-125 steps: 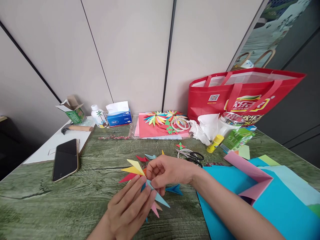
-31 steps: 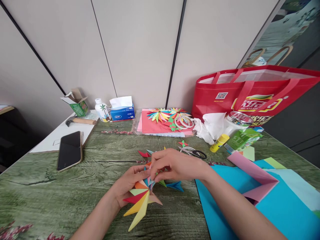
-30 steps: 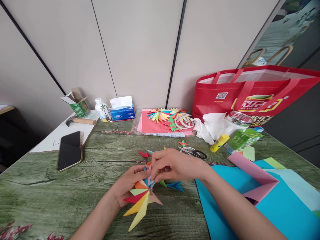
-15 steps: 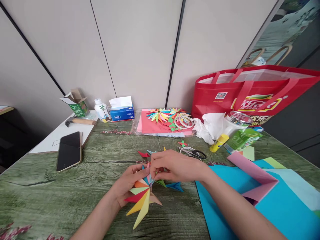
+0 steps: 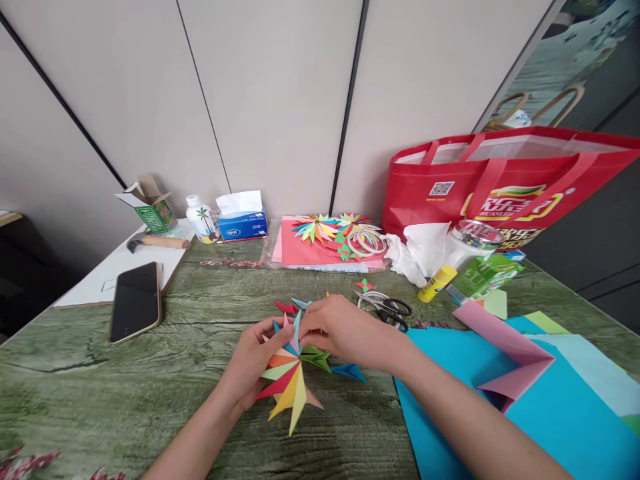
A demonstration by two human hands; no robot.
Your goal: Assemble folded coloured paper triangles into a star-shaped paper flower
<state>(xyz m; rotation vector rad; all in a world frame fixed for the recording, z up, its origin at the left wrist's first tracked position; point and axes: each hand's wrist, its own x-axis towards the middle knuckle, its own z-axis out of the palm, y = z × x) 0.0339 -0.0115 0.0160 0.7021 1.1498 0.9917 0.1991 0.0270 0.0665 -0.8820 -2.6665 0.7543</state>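
Note:
A many-pointed folded paper star (image 5: 287, 383) in red, yellow, orange, green and blue hangs over the table, its yellow points toward me. My left hand (image 5: 255, 353) grips it from the left, thumb on top. My right hand (image 5: 335, 330) is closed at the star's upper right, beside a light blue point; its fingertips are partly hidden, and I cannot make out what they hold. Under and behind my right hand lie loose folded pieces: green (image 5: 316, 359), blue (image 5: 350, 372) and red (image 5: 286, 307).
Scissors (image 5: 387, 307) and a glue stick (image 5: 437, 284) lie behind my right hand. Blue paper sheets (image 5: 575, 413) cover the right side. A phone (image 5: 137, 302) and hammer (image 5: 157, 242) are left. A red bag (image 5: 435, 193) stands at the back.
The star has turned slightly, its yellow points swinging to the right and up. My right hand has shifted a little, and a light blue point now stands up between my hands.

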